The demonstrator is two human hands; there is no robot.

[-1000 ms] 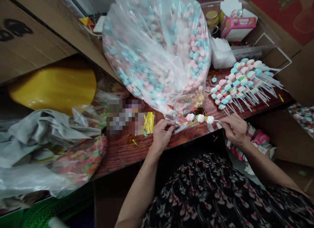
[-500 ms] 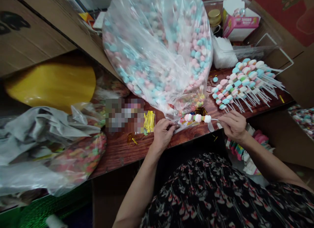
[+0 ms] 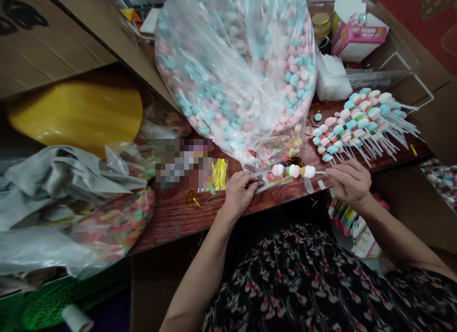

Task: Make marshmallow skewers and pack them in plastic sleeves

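My right hand pinches the white stick of a marshmallow skewer, which lies level and points left. Pink, white, green and orange candies are threaded on it. The fingers of my left hand are closed on the edge of a small clear printed bag at the front of the table. The skewer's tip is over or at this bag; I cannot tell whether it is inside. Beyond both hands sits a big clear bag of pastel marshmallows. Finished-looking skewers are piled to the right, sticks towards me.
Gold twist ties lie left of my left hand. A bag of gummy candies and grey cloth are farther left. Behind the skewer pile are a pink box and a white stack. The wooden table edge runs along my front.
My right hand and the skewer have shifted slightly right, away from my left hand. My left hand keeps its hold on the small bag. The whole view has shifted a little.
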